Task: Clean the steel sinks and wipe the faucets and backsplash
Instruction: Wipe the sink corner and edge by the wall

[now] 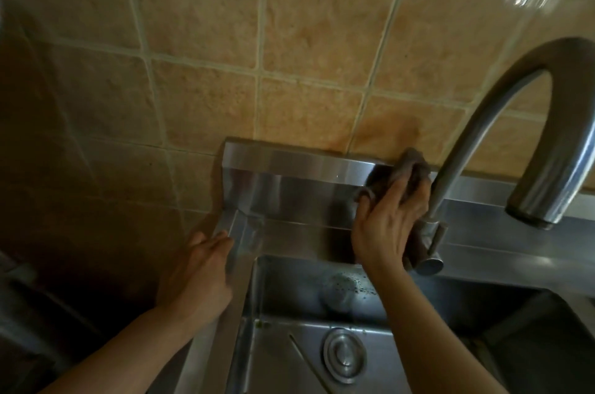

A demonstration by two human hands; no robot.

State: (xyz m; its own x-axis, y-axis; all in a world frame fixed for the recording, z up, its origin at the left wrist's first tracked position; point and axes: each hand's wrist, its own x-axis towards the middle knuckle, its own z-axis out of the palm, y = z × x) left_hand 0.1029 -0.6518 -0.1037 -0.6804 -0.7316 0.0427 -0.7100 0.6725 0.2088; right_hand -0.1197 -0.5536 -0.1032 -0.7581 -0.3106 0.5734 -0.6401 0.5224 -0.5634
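Cloth [399,174] is bunched under my right hand [388,226], fingers curled over it and pressing it against the steel backsplash [289,181], just left of the faucet [483,123] stem. My left hand [199,271] lies flat with straight fingers on the sink's left rim [236,232], bracing and holding nothing. Backsplash runs long left to right along the tiled wall [206,39], and most of its visible length lies to the left of the cloth. Judgement: the coming stroke should travel leftward along that axis; the right hand, already on the steel, is the nearer. Sink basin [289,339] sits below, drain [344,355] at centre.
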